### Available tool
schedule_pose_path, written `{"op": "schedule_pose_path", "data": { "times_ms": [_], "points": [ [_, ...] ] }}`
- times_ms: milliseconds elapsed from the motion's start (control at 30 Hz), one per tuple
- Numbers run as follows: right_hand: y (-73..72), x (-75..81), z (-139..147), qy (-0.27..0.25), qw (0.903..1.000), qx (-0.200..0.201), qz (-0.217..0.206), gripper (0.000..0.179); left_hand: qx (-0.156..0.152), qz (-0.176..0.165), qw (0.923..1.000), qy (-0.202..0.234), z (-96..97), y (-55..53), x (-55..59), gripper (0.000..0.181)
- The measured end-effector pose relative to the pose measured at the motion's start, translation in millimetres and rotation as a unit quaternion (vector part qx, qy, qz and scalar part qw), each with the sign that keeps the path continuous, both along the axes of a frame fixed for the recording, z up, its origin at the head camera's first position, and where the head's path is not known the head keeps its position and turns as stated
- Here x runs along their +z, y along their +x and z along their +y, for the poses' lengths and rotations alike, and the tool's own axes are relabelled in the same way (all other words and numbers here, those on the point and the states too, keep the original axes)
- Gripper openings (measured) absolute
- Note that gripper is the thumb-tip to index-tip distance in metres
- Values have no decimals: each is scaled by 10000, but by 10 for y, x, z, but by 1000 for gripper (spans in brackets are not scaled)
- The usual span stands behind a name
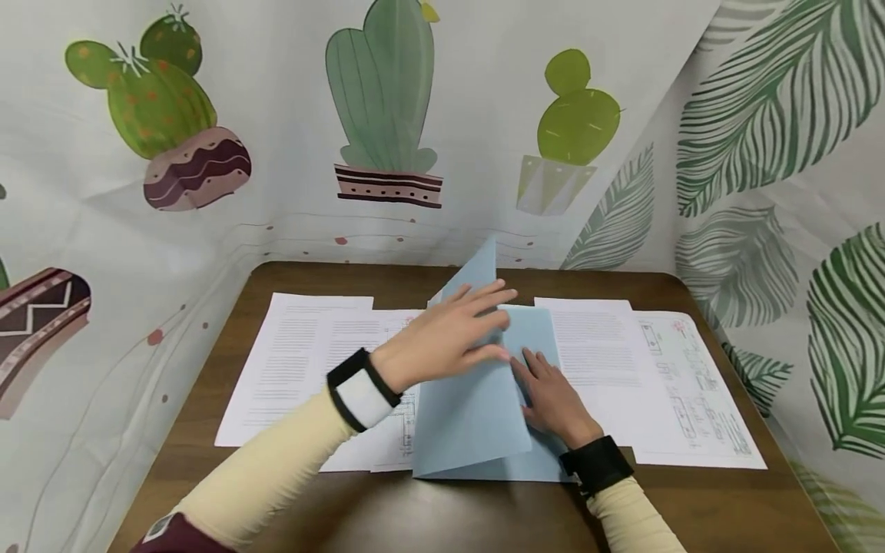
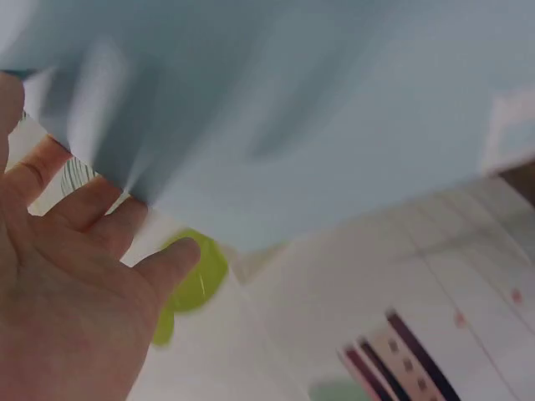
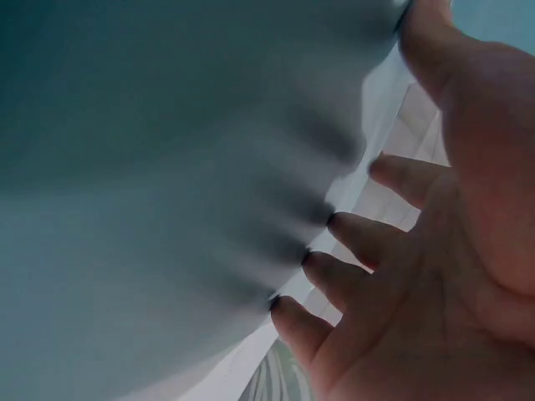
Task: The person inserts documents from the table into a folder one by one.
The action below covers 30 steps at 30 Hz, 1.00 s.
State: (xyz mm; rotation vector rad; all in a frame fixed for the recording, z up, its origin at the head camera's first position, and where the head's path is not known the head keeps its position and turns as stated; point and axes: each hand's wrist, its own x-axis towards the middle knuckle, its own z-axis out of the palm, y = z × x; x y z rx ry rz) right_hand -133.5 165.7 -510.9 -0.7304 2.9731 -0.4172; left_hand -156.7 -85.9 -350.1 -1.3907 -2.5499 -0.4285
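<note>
A light blue paper folder [image 1: 463, 422] lies near the middle of the table, its fold on the left. The front cover stands partly raised at an angle, while the back half lies flat. My left hand [image 1: 449, 334] is at the cover's free edge, fingers stretched past it. In the left wrist view, fingertips of my left hand [image 2: 75, 276] meet the edge of the blue cover [image 2: 292, 125]. My right hand [image 1: 556, 399] rests on the flat half with extended fingers. The right wrist view shows fingertips of that hand [image 3: 401, 276] touching a blue sheet [image 3: 125, 209].
Printed text sheets [image 1: 276, 369] and a partly covered diagram sheet [image 1: 397, 438] overlap left of the folder. More text sheets [image 1: 594, 361] and a diagram sheet [image 1: 705, 399] lie on the right. Beyond the brown table [image 1: 359, 511] hangs a cactus-printed cloth [image 1: 477, 100].
</note>
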Motion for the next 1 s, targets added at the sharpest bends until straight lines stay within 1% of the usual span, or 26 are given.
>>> {"op": "schedule_pose_path", "data": {
  "times_ms": [67, 133, 200, 267, 333, 400, 500, 567, 633, 700, 800, 867, 900, 933, 1000],
  "points": [
    [9, -16, -32, 87, 9998, -120, -153, 82, 142, -23, 9998, 128, -195, 46, 58, 36],
    [16, -21, -55, 47, 9995, -191, -231, 85, 323, -125, 9990, 268, -412, 93, 133, 38],
    [19, -21, -65, -17, 9994, -218, -262, 86, 587, -249, 9975, 300, -639, 140, 219, 42],
    [20, -14, -67, -38, 9996, -191, -203, 86, 895, -454, 9946, 266, -872, 180, 302, 45],
    [20, -3, -62, -40, 9997, -165, -148, 85, 1229, -640, 9902, 145, -1100, 210, 368, 43],
    [16, 12, -56, -39, 9998, -163, -134, 86, 1572, -867, 9837, -12, -1321, 232, 403, 39],
    [10, 34, -52, -12, 9998, -153, -133, 86, 1961, -1137, 9733, -353, -1617, 249, 367, 36],
    [6, 46, -35, -13, 9998, -175, -134, 86, 2205, -1349, 9637, -667, -1752, 246, 303, 40],
    [2, 54, -22, -28, 9997, -193, -137, 86, 2410, -1587, 9524, -981, -1853, 231, 182, 46],
    [-2, 56, -14, -38, 9997, -208, -149, 86, 2629, -1845, 9384, -1275, -1921, 213, 19, 51],
    [-7, 49, -10, -59, 9996, -214, -192, 86, 2814, -2191, 9205, -1597, -1959, 177, -271, 60],
    [-10, 35, -9, -69, 9995, -199, -221, 86, 2853, -2399, 9121, -1706, -1934, 161, -445, 64],
    [-13, 27, -9, -79, 9995, -192, -232, 86, 2853, -2488, 9091, -1737, -1906, 151, -518, 66],
    [-16, 18, -9, -92, 9995, -186, -237, 86, 2843, -2558, 9072, -1754, -1869, 143, -582, 67],
    [-24, 0, -9, -95, 9995, -187, -240, 86, 2790, -2648, 9070, -1716, -1776, 126, -681, 68]
  ]
}}
